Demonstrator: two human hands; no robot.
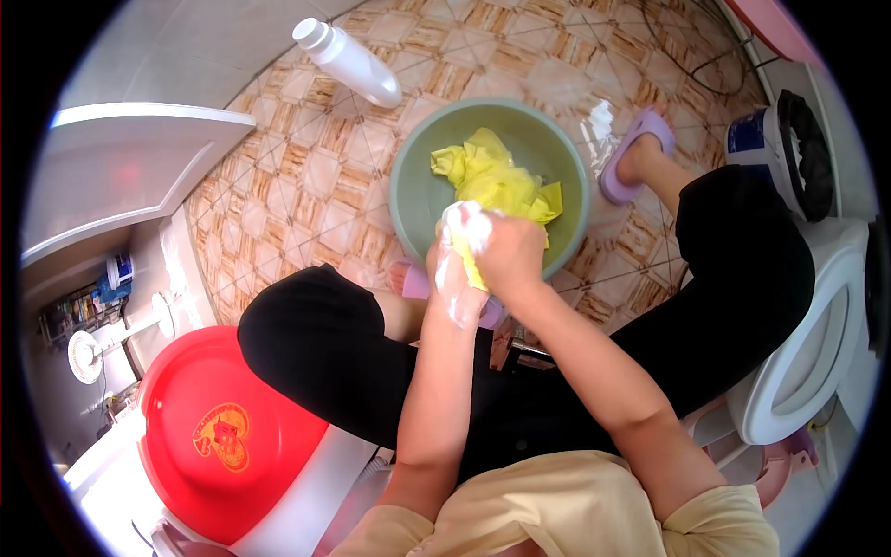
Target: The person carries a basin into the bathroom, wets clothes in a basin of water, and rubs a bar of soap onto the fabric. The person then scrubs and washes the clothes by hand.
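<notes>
A yellow cloth (492, 176) lies bunched in a green basin (406, 176) on the floor. Over the basin's near side, my left hand (452, 265) is closed on part of the cloth, with white foam over its fingers and wrist. Pressed against it, my right hand (516, 252) grips the same cloth in a fist. A strip of yellow shows between the two hands, and white suds (467, 226) cover the top of the bunch. Most of my fingertips are hidden.
A white bottle (348, 63) stands beyond the basin. White foam (601, 121) is on the tiles near a lilac slipper (633, 153). A red basin (213, 390) sits at left, below an open door (139, 167). At right are a bucket (754, 144) and a toilet (803, 343).
</notes>
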